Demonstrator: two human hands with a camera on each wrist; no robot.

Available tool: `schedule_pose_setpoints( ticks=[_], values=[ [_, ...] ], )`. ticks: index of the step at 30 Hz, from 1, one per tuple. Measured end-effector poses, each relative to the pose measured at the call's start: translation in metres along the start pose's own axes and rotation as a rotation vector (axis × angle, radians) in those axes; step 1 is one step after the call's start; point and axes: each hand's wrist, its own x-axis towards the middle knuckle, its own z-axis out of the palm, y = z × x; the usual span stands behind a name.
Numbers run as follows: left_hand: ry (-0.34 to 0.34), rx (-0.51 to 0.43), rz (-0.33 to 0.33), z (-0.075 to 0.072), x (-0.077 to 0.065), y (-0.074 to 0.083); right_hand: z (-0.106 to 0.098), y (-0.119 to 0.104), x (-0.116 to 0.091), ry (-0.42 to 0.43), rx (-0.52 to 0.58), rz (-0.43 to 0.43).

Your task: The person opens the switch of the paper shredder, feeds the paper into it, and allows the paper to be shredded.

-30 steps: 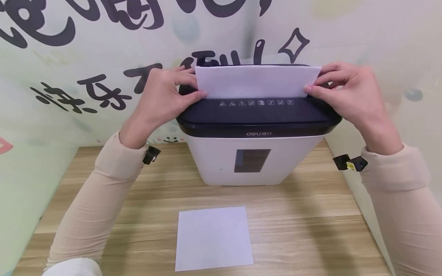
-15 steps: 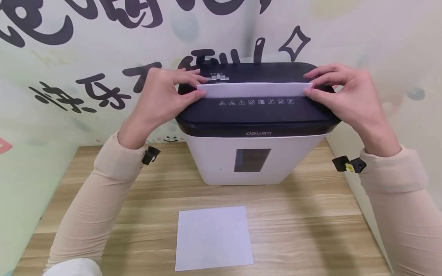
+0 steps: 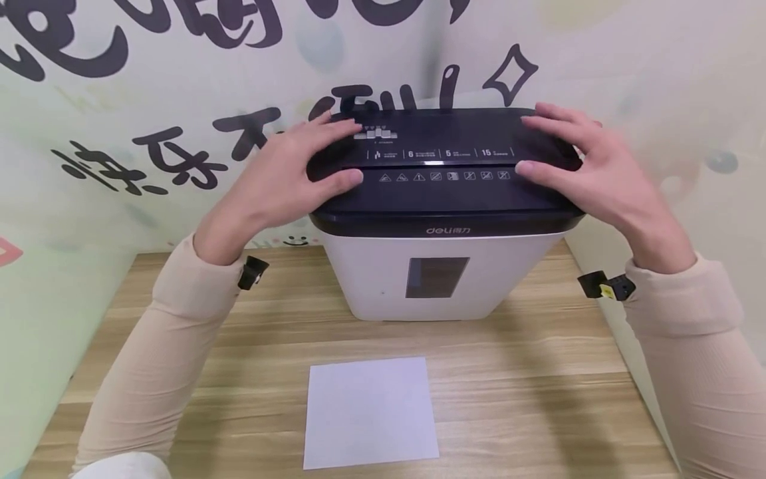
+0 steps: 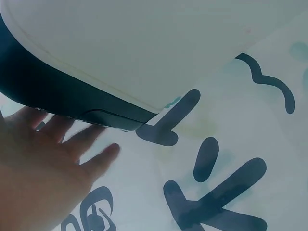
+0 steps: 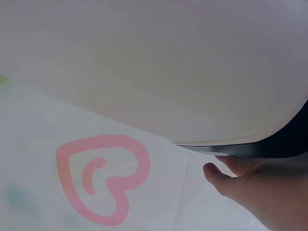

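A white paper shredder [image 3: 371, 273] with a dark lid stands at the back of the table in the head view. No paper shows above its feed slot. My left hand [image 3: 287, 166] is at the lid's left end, fingers spread and fairly straight, holding nothing. At the right end is my right hand [image 3: 604, 166], its thumb and fingers apart over the lid with nothing between them. The left wrist view has the left hand [image 4: 53, 149] beside the dark lid edge; in the right wrist view the right hand [image 5: 255, 187] is partly hidden by the shredder.
A white sheet of paper [image 3: 371, 412] lies flat on the wooden table [image 3: 497, 399] in front of the shredder. A wall [image 3: 658, 80] printed with dark lettering rises close behind, and side walls flank the table.
The paper that both hands held by its edges has sunk down into the shredder's slot and out of sight. Both hands have let go and their fingers have spread.
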Motion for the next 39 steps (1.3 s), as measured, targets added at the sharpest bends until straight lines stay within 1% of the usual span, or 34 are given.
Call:
schedule_pose_setpoints(
  ticks=[2,5,8,11,15,20,24,27,31,35,39],
  values=[
    [-0.046,0.017,-0.014,-0.001,-0.002,0.0,-0.001,0.0,-0.001,-0.044,-0.012,0.027],
    [-0.079,0.028,-0.017,-0.001,-0.005,-0.001,-0.002,-0.001,-0.003,-0.083,-0.034,0.041],
    [-0.075,0.027,-0.023,-0.002,-0.008,-0.002,-0.004,-0.001,-0.006,-0.108,-0.051,0.041],
    [-0.062,0.024,-0.029,-0.004,-0.012,-0.003,-0.006,0.0,-0.009,-0.113,-0.043,0.041],
    [-0.052,0.025,-0.049,-0.007,-0.018,-0.006,-0.009,0.005,-0.013,-0.093,-0.007,0.036],
    [-0.042,0.016,-0.075,-0.012,-0.027,-0.013,-0.014,0.013,-0.021,-0.046,0.013,0.017],
    [-0.031,-0.012,-0.104,-0.014,-0.038,-0.022,-0.019,0.022,-0.03,-0.027,0.021,0.034],
    [-0.011,-0.042,-0.121,-0.015,-0.047,-0.03,-0.021,0.029,-0.037,-0.019,0.016,0.065],
    [0.023,-0.08,-0.123,-0.013,-0.059,-0.043,-0.021,0.041,-0.048,0.009,0.026,0.052],
    [0.044,-0.111,-0.144,-0.009,-0.073,-0.054,-0.018,0.056,-0.061,0.028,0.091,0.022],
    [0.062,-0.127,-0.171,-0.002,-0.087,-0.065,-0.012,0.069,-0.07,0.028,0.127,0.017]
  ],
)
